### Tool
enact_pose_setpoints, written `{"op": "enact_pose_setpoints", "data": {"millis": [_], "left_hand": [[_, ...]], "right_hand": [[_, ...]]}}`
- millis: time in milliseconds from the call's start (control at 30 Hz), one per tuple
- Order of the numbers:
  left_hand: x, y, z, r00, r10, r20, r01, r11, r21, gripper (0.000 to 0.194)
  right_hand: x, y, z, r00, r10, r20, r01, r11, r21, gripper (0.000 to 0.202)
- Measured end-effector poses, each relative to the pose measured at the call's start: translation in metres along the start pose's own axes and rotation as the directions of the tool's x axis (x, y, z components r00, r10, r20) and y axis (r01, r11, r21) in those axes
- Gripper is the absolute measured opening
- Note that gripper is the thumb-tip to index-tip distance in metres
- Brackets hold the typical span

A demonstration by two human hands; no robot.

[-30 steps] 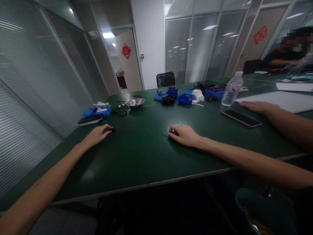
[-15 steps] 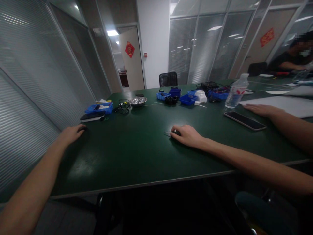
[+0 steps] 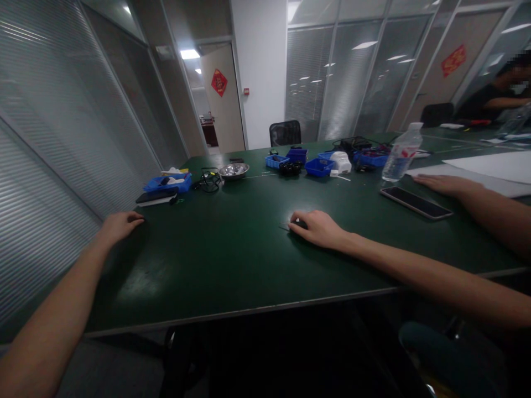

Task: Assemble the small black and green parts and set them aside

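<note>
My left hand (image 3: 122, 226) lies at the left of the green table (image 3: 215, 249), fingers bent and thumb drawn against them. Whether anything small is between its fingertips I cannot make out. Further right, my right hand (image 3: 315, 228) rests on the tabletop, closed around a small dark tool with thin metal tips (image 3: 284, 225) that point left. Most of that tool is hidden by the fingers. Beyond my left hand lies a black notebook-like item (image 3: 157, 197) beside a blue tray (image 3: 167, 184) with small things in it.
Another person's hand (image 3: 446, 185) lies flat by white paper (image 3: 493, 166), near a phone (image 3: 415, 203) and a water bottle (image 3: 401, 153). Across the table are a metal bowl (image 3: 234, 171), black cables (image 3: 208, 181) and several blue bins (image 3: 318, 167). A co-worker (image 3: 489, 102) sits at far right.
The fingers of my left hand have drawn closer together, and less of the dark patch at their tips shows. My right hand stays put. The paper at right has shifted.
</note>
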State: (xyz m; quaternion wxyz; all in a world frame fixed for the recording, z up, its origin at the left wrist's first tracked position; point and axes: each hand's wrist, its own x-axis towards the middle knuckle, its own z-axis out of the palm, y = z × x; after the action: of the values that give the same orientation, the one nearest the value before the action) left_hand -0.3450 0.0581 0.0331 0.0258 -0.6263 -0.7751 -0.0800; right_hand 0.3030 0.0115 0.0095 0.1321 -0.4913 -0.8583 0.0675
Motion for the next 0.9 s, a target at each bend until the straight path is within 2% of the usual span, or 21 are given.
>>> {"op": "enact_pose_setpoints", "data": {"millis": [67,233,333,533,900], "left_hand": [[0.003,-0.006,0.003,0.999,0.006,0.032,-0.007,1.000,0.031,0.036],[0.012,-0.020,0.012,0.999,0.033,0.018,-0.033,0.999,0.026,0.039],[0.019,-0.027,0.018,1.000,0.008,0.018,-0.008,1.000,0.007,0.039],[0.030,-0.033,0.024,1.000,-0.005,0.024,0.005,1.000,0.000,0.040],[0.034,-0.046,0.030,0.998,-0.057,-0.015,0.056,0.995,-0.082,0.037]], "right_hand": [[-0.001,-0.001,-0.001,1.000,0.001,0.003,-0.001,1.000,0.002,0.039],[0.000,-0.001,-0.001,1.000,0.006,-0.004,-0.006,1.000,-0.011,0.038],[0.000,0.001,0.001,1.000,-0.003,-0.010,0.003,1.000,-0.010,0.038],[0.000,0.001,0.001,1.000,-0.009,-0.020,0.009,1.000,-0.016,0.037],[0.000,0.002,0.002,1.000,-0.017,-0.019,0.017,1.000,-0.014,0.037]]}}
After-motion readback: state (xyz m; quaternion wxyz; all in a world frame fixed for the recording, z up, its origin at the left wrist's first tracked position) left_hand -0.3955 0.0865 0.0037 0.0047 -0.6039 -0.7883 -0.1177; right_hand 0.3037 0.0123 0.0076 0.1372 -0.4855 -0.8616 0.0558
